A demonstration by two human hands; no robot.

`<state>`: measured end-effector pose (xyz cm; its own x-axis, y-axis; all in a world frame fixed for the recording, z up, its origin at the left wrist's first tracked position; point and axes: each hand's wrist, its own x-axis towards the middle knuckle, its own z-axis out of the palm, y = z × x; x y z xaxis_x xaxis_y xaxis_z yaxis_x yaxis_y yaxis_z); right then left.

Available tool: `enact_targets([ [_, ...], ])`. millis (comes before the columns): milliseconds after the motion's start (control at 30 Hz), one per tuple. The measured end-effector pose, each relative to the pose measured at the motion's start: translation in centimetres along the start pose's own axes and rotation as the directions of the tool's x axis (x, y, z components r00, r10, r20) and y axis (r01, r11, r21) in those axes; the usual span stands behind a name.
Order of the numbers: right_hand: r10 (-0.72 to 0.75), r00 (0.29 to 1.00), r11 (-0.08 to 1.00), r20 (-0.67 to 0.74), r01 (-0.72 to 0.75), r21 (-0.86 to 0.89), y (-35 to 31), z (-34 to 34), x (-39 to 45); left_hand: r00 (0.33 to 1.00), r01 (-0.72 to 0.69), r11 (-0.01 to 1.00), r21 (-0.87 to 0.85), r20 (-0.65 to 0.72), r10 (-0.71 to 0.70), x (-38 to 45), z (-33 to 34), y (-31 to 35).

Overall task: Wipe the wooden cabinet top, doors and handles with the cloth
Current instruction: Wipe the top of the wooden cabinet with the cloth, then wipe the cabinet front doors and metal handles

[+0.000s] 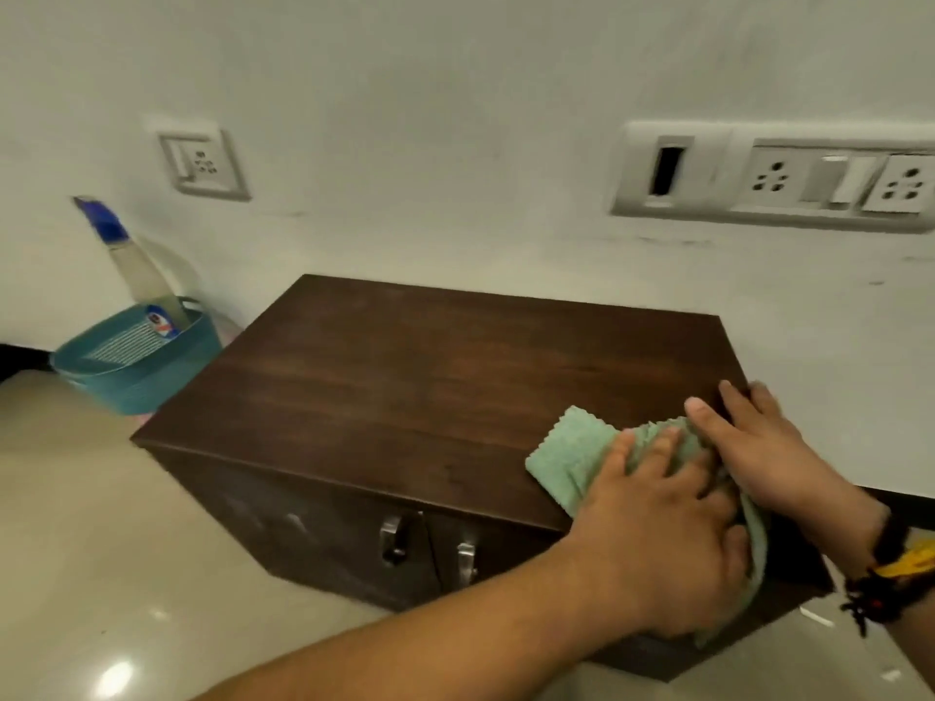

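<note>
A small dark wooden cabinet [405,376] stands on the floor against a white wall. Two metal handles [397,538] show on its front doors. A green cloth [566,457] lies on the top near the front right corner and hangs over the edge. My left hand [663,538] presses flat on the cloth with fingers spread. My right hand [759,447] rests on the cabinet's right edge, its thumb touching the cloth. Part of the cloth is hidden under both hands.
A teal plastic basket [126,366] with a spray bottle [136,265] stands left of the cabinet by the wall. Wall sockets [205,164] and a switch panel [779,177] sit above. Glossy beige floor [101,548] spreads to the left and front.
</note>
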<state>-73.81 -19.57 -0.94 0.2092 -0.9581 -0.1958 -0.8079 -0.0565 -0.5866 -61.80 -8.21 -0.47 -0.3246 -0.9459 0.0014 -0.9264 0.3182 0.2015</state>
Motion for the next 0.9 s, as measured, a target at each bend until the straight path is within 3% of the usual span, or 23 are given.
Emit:
enact_targets([
  [33, 0.008, 1.0, 0.986, 0.002, -0.007, -0.167, -1.1, 0.5, -0.1, 1.0, -0.007, 1.0, 0.007, -0.015, 0.007, -1.1, 0.0, -0.7],
  [100, 0.001, 1.0, 0.948, 0.021, 0.006, -0.317, -3.1, 2.0, -0.9, 0.999, 0.01, 1.0, 0.02, -0.038, -0.009, -3.0, 0.1, -2.2],
  [300, -0.253, 0.962, 0.912, 0.105, 0.273, -0.307, -9.4, 8.4, -5.1, 0.973, 0.191, 0.976, 0.106, -0.152, -0.174, -9.9, -0.6, -10.2],
  [433, -0.466, 0.859, 0.787, 0.211, 0.511, -0.344, -14.6, 12.3, -7.8, 0.93, 0.312, 0.936, 0.161, -0.256, -0.265, -14.9, -1.0, -16.3],
  [600, -0.609, 0.726, 0.614, 0.319, 0.687, -0.39, -19.8, 16.5, -8.9, 0.863, 0.45, 0.878, 0.16, -0.331, -0.382, -20.2, -2.6, -22.9],
  [767, -0.634, 0.647, 0.463, 0.423, 0.756, -0.463, -22.5, 18.3, -8.2, 0.74, 0.578, 0.807, 0.12, -0.495, -0.456, -24.1, -2.5, -28.1],
  [900, -0.668, 0.561, 0.366, 0.489, 0.82, -0.44, -23.9, 19.3, -7.5, 0.546, 0.677, 0.736, -0.033, -0.647, -0.532, -26.3, -1.0, -30.7],
])
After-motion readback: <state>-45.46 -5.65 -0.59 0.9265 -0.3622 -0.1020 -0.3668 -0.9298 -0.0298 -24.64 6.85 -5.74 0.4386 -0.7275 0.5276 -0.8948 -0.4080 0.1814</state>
